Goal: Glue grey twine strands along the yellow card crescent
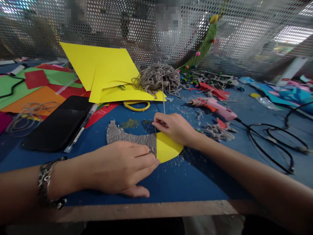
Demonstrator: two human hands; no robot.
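Observation:
A curved yellow card shape lies on the blue table, its left part wrapped in tight rows of grey cord. Flat across the wrapped part rests my left hand, fingers stretched out and thumb apart, its fingertips at the last row beside the bare yellow. My right hand is closed in a pinch on the grey cord just above the card's upper edge. From those fingers the strand runs up to a loose heap of the same cord farther back.
Yellow sheets stand folded behind yellow-handled scissors. A black phone and a pen lie left, by coloured sheets. To the right is a pink glue gun with a looped black cable. Perforated metal rises behind.

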